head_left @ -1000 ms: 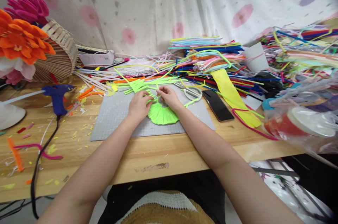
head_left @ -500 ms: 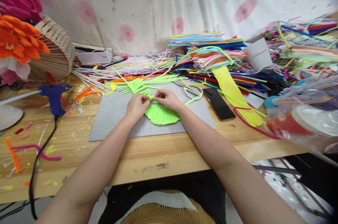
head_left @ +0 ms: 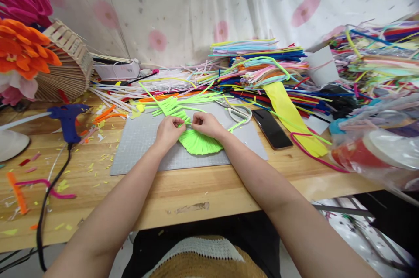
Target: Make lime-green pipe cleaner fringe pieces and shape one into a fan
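A fan-shaped piece made of bright green pipe cleaners (head_left: 201,143) lies on the grey cutting mat (head_left: 140,145). Above its top edge, my left hand (head_left: 169,132) is pinched closed, and my right hand (head_left: 207,124) pinches close beside it. Between the fingertips runs a green pipe cleaner, mostly hidden by the fingers. Just beyond my left hand sits a heap of short bent green pipe cleaners (head_left: 170,107), with longer green stems around it. Scissors (head_left: 239,114) with pale handles rest on the mat to the right of my right hand.
A black phone (head_left: 271,128) lies right of the mat, beside a yellow strip (head_left: 294,118). Bundles of coloured pipe cleaners (head_left: 262,64) are piled behind. At left are a blue glue gun (head_left: 68,123) with its cord, a basket (head_left: 65,66) with fuzzy flowers, and scattered scraps.
My hands have barely shifted; the fingertips have moved slightly and both stay pinched. The green fan-shaped piece stays in nearly the same place.
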The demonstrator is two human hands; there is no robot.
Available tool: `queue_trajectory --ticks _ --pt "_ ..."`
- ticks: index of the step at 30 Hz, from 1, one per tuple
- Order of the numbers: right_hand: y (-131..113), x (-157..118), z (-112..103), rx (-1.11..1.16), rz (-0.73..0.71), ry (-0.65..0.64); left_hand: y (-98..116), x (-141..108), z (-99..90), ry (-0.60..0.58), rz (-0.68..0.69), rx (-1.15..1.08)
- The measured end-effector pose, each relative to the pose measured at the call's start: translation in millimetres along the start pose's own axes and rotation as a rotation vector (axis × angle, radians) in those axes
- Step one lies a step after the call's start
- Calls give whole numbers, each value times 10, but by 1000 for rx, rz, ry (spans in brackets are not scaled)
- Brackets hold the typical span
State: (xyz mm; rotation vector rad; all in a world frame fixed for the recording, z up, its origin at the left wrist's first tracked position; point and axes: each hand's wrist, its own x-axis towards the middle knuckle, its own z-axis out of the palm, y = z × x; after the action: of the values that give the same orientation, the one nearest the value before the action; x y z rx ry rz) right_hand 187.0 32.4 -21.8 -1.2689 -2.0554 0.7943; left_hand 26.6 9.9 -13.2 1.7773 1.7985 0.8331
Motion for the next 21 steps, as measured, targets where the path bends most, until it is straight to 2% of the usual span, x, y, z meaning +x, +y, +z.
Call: queue_trajectory --ticks 11,16,21 --pt "-51 -8 10 -8 -21 -7 -9 -6 39 82 -3 0" --pt "-97 -23 10 -65 33 61 -10 -16 58 113 9 28" --pt "-59 -10 34 -16 26 65 12 -30 48 107 68 48"
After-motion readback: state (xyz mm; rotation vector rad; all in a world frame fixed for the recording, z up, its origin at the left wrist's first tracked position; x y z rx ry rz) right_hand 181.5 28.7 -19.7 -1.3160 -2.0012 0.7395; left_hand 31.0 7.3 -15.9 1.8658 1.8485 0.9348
